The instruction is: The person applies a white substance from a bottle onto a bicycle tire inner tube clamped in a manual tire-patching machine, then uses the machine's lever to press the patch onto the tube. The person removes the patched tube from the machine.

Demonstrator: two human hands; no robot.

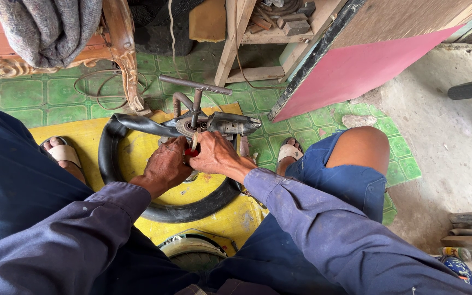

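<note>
A black rubber inner tube [117, 136] lies in a loop on a yellow board [86, 135] between my feet. Part of the tube is clamped in a metal screw press [214, 123] with a T-handle on top. My left hand [165, 164] and my right hand [214, 154] meet just below the press. Their fingers pinch a small red piece [191, 152] against the tube. Whether a hand also grips the tube itself is hidden by the fingers.
Green patterned floor tiles [50, 98] surround the board. A carved wooden leg [129, 65] stands at the back left, a pink panel [367, 68] leans at the back right, and a wooden frame [236, 38] sits behind the press. Bare concrete [454, 142] lies to the right.
</note>
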